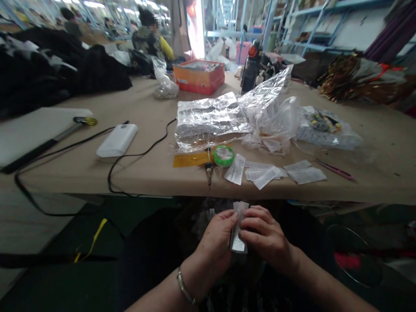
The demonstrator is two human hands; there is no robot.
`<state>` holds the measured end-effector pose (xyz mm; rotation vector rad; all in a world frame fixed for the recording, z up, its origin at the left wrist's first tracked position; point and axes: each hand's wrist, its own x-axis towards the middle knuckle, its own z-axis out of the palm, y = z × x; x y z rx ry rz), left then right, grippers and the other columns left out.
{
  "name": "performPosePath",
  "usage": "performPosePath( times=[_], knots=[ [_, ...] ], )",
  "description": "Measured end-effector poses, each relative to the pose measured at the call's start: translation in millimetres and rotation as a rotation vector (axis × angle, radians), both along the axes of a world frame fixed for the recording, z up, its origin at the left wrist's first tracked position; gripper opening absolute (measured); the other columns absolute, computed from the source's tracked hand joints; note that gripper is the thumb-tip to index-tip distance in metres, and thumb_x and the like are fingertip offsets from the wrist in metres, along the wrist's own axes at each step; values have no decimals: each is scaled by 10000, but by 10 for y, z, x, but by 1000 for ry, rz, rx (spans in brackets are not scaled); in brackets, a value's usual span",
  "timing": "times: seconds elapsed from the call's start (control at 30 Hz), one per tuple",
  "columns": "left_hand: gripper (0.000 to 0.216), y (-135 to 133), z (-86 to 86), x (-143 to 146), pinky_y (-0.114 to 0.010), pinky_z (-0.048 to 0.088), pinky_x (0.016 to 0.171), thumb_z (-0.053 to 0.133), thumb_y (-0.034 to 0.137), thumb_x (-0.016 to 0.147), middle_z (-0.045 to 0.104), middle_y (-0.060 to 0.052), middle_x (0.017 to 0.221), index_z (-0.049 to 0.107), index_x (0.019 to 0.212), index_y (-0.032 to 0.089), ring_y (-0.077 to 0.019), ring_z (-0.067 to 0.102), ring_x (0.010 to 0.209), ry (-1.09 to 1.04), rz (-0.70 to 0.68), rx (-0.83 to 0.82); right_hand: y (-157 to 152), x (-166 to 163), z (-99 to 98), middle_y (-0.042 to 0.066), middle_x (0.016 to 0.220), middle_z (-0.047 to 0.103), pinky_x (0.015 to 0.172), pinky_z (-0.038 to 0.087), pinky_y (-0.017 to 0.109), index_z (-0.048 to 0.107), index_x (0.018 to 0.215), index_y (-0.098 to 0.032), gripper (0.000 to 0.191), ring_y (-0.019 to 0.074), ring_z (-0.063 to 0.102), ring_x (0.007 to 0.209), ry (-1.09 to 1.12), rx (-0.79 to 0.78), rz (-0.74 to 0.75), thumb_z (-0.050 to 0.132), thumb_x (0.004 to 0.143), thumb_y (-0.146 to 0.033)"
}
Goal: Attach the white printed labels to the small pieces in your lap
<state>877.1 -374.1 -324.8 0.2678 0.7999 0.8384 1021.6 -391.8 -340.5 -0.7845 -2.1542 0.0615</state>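
Just below the table's front edge, both hands hold a small stack of printed white labels (239, 246). My left hand (216, 240) pinches the stack from the left, its thumb on top. From the right, my right hand (268, 236) lies with its fingers curled over the labels. More printed labels (264, 174) lie loose on the table above my hands. Left of them sit a round green tin (223, 156) and a pen-like tool (209, 171) whose thin tip points toward me.
The brown table (156, 173) carries a white power bank (117, 141) with a black cable, silvery plastic bags (211, 121), tweezers (336, 170) and a hammer (48, 145). Farther back stand an orange box (199, 78) and a dark bottle (251, 69). Another person (149, 39) sits beyond.
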Motion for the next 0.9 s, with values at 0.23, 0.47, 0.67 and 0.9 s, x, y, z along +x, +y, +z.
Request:
performPosePath(
  times=[0.23,0.47,0.67,0.9],
  knots=[
    [218,0,27,-36,-141,337,439,762,166,594,614,-42,670,643,750,72,-69,524,524,-43,34,-45,33,-11,16,31,892,673,929,449,402,642,908,-219,139,195,573,1010,-77,-43,48,534,871,-140],
    [159,-21,-38,-61,-140,374,440,726,149,649,592,-40,652,642,747,57,-63,525,497,-93,-4,-57,33,-9,4,20,911,676,972,422,415,632,943,-233,192,188,550,1061,-155,-93,84,482,887,-129],
    [125,-16,3,-117,-174,428,458,641,196,759,585,-40,623,600,776,79,-85,536,484,-1,-48,-25,-12,33,-18,57,978,629,952,422,444,588,1019,-224,203,245,521,1070,92,-241,28,626,820,-246],
    [197,-53,112,-213,-212,469,492,592,295,811,614,-58,664,583,849,101,-119,585,507,42,-266,27,171,86,-78,53,1039,609,819,494,317,516,1180,-230,510,186,604,928,721,-1321,192,694,711,-324]
  ],
)
